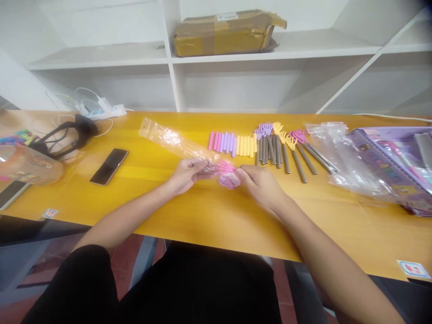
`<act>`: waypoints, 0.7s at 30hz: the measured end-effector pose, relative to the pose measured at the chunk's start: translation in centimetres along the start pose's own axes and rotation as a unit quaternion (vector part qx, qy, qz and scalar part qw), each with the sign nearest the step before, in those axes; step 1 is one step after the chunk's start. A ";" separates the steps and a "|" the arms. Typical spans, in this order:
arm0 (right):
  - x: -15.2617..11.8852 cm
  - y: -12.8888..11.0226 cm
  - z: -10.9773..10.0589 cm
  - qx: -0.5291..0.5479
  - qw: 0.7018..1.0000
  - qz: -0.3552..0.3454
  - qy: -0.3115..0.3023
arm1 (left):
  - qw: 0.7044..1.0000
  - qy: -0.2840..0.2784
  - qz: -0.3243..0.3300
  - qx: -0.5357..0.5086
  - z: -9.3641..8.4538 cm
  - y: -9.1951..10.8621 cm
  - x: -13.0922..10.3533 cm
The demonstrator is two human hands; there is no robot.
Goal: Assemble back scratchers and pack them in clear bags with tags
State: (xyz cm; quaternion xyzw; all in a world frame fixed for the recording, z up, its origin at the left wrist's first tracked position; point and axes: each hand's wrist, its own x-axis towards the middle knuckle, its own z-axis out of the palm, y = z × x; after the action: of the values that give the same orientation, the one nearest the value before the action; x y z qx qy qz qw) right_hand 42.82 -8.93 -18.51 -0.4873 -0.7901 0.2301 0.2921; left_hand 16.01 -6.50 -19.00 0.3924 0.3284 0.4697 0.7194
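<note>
My left hand (188,174) pinches the end of a long clear plastic bag (168,138), which stretches away to the upper left over the table. My right hand (261,185) is closed beside a pink hand-shaped back scratcher head (224,166) and a small pink printed card (229,181). Both lie between my hands, close to the bag's end. Whether the head is inside the bag is unclear. Beyond my right hand lie several back scratchers (294,159) with metal rods and purple, yellow or magenta heads. Pink, purple and yellow tubes (232,144) form a row behind my hands.
At the right, clear plastic bags (354,157) lie against a purple printed box (388,157). A dark phone (110,166), an orange translucent container (30,166), a black strap (77,135) and a power strip (108,111) occupy the left. A taped cardboard box (226,36) rests on the shelf.
</note>
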 end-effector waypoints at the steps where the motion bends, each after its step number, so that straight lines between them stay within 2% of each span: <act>1: 0.0 0.0 0.0 -0.001 1.000 0.000 -0.001 | 1.000 -0.004 -0.003 0.001 0.0 0.0 0.0; 14: 0.1 -0.2 0.8 0.022 1.000 0.005 0.001 | 0.998 -0.037 0.002 0.046 0.1 -0.9 0.0; 21: 0.0 -0.1 0.3 0.013 0.999 0.012 0.051 | 1.000 -0.015 0.003 0.027 0.0 -1.0 0.2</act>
State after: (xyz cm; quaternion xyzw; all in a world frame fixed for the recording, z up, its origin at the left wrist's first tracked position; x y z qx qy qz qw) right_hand 42.57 -8.98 -18.66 -0.5042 -0.7654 0.2186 0.3350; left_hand 16.46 -6.53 -19.87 0.4194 0.3293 0.4567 0.7121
